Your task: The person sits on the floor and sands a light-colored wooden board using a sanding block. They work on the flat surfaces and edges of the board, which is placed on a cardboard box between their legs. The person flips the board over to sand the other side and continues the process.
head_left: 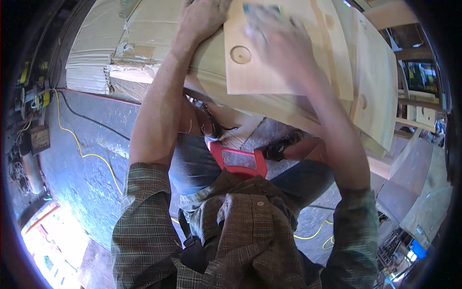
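A pale wooden panel (269,79) with a round recess cut in its face lies on the cardboard-covered work surface in front of me. At its upper left edge is my left hand (204,17), fingers curled against the wood and partly cut off by the top of the view. My right hand (279,41) is over the panel's face, smeared by motion. Under its fingers shows a small dark blue-green piece of sandpaper (262,8), pressed flat to the wood. Most of the sandpaper is hidden by the hand.
Another pale panel (375,91) with recesses lies to the right. Torn cardboard (91,62) covers the surface at left. A red plastic stool (236,168) is between my legs. A yellow cord (96,155) runs across the dark floor. Wooden shelving (418,101) stands at far right.
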A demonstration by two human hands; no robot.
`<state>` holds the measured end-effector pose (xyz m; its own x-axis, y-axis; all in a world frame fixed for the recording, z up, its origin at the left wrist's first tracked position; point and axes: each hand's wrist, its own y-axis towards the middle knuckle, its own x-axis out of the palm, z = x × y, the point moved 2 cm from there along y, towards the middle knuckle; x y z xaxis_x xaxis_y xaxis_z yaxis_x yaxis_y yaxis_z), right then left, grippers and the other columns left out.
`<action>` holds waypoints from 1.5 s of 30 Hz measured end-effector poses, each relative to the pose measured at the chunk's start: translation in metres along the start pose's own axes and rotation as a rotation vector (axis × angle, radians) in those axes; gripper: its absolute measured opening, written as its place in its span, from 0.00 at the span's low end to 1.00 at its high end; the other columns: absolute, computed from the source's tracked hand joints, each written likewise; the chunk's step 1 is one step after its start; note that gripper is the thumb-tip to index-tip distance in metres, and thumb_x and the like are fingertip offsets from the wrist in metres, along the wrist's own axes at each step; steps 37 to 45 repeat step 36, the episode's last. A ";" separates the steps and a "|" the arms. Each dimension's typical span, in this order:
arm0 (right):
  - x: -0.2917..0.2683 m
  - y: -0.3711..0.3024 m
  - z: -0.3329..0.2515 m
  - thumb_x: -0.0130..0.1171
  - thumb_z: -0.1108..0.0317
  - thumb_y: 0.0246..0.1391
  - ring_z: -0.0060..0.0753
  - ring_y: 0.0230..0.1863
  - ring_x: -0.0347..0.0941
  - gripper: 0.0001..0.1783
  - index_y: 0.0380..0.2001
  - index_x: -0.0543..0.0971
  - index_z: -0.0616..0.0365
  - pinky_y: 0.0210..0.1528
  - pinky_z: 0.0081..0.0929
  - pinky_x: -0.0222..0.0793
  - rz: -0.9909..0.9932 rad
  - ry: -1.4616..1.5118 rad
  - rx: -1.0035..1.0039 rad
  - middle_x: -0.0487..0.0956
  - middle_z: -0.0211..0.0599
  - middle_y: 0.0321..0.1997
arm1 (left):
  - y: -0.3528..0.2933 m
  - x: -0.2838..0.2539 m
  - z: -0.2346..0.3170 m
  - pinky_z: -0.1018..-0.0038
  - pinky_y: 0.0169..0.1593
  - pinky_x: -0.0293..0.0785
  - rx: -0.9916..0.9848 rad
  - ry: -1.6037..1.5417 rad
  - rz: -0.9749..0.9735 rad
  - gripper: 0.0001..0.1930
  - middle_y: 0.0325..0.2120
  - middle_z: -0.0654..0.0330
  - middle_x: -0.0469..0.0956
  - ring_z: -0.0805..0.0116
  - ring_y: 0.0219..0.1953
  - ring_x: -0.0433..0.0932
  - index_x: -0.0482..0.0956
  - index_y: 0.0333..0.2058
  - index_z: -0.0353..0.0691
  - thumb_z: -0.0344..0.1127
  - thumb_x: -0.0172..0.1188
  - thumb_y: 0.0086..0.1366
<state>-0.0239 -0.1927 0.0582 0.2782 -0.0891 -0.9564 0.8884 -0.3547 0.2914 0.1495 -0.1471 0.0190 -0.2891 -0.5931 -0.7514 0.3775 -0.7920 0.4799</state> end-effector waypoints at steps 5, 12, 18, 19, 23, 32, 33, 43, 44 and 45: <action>0.018 0.009 0.001 0.52 0.57 0.56 0.38 0.61 0.63 0.21 0.50 0.74 0.53 0.58 0.44 0.57 0.081 0.159 0.005 0.69 0.35 0.59 | 0.002 0.001 -0.012 0.58 0.60 0.57 0.011 0.031 -0.010 0.20 0.55 0.51 0.68 0.57 0.58 0.65 0.70 0.53 0.39 0.41 0.40 0.67; 0.008 0.000 0.006 0.51 0.57 0.56 0.43 0.61 0.62 0.22 0.51 0.73 0.55 0.57 0.45 0.59 0.027 0.008 0.069 0.69 0.38 0.59 | 0.005 0.001 0.001 0.59 0.60 0.57 0.041 -0.041 0.032 0.20 0.54 0.51 0.68 0.56 0.58 0.66 0.71 0.52 0.39 0.42 0.42 0.67; 0.007 -0.017 -0.011 0.54 0.55 0.53 0.38 0.57 0.64 0.20 0.43 0.77 0.57 0.51 0.50 0.60 0.116 0.098 0.009 0.72 0.37 0.54 | 0.000 0.001 -0.011 0.59 0.60 0.57 0.007 0.065 0.017 0.20 0.54 0.52 0.69 0.58 0.58 0.66 0.71 0.52 0.39 0.42 0.42 0.67; -0.005 -0.044 -0.023 0.54 0.55 0.53 0.38 0.56 0.65 0.19 0.42 0.77 0.57 0.51 0.49 0.60 0.124 0.066 -0.013 0.72 0.36 0.52 | -0.002 0.004 -0.011 0.59 0.60 0.57 0.011 0.060 0.024 0.20 0.55 0.52 0.68 0.58 0.58 0.65 0.70 0.53 0.40 0.42 0.41 0.67; 0.001 -0.021 -0.007 0.56 0.56 0.51 0.40 0.51 0.67 0.17 0.37 0.77 0.58 0.48 0.48 0.61 0.218 0.083 -0.020 0.74 0.36 0.48 | 0.005 0.006 -0.005 0.59 0.60 0.56 0.029 0.020 0.036 0.21 0.55 0.53 0.68 0.58 0.59 0.65 0.70 0.53 0.40 0.43 0.41 0.68; -0.012 -0.059 -0.039 0.53 0.57 0.55 0.37 0.61 0.63 0.23 0.52 0.72 0.53 0.63 0.46 0.51 0.022 0.191 0.007 0.66 0.39 0.61 | 0.003 0.004 -0.008 0.57 0.61 0.54 0.005 0.046 -0.005 0.21 0.56 0.53 0.66 0.57 0.60 0.63 0.69 0.54 0.41 0.44 0.40 0.68; -0.009 -0.057 -0.037 0.54 0.56 0.54 0.38 0.62 0.62 0.25 0.53 0.71 0.54 0.63 0.49 0.50 0.041 0.186 -0.010 0.66 0.41 0.61 | 0.005 0.006 -0.006 0.56 0.61 0.54 0.011 0.044 -0.002 0.21 0.57 0.53 0.66 0.57 0.60 0.63 0.69 0.54 0.41 0.44 0.40 0.68; 0.008 -0.020 -0.016 0.56 0.53 0.52 0.40 0.63 0.59 0.29 0.55 0.70 0.55 0.63 0.54 0.48 0.086 0.176 -0.027 0.65 0.46 0.61 | 0.004 0.005 -0.011 0.57 0.61 0.53 -0.023 0.015 -0.053 0.22 0.57 0.53 0.66 0.57 0.61 0.62 0.68 0.55 0.41 0.45 0.41 0.68; 0.008 -0.020 -0.016 0.56 0.53 0.52 0.40 0.63 0.59 0.29 0.55 0.70 0.55 0.63 0.54 0.48 0.086 0.176 -0.027 0.65 0.46 0.61 | 0.004 0.005 -0.011 0.57 0.61 0.53 -0.023 0.015 -0.053 0.22 0.57 0.53 0.66 0.57 0.61 0.62 0.68 0.55 0.41 0.45 0.41 0.68; 0.008 -0.020 -0.016 0.56 0.53 0.52 0.40 0.63 0.59 0.29 0.55 0.70 0.55 0.63 0.54 0.48 0.086 0.176 -0.027 0.65 0.46 0.61 | 0.004 0.005 -0.011 0.57 0.61 0.53 -0.023 0.015 -0.053 0.22 0.57 0.53 0.66 0.57 0.61 0.62 0.68 0.55 0.41 0.45 0.41 0.68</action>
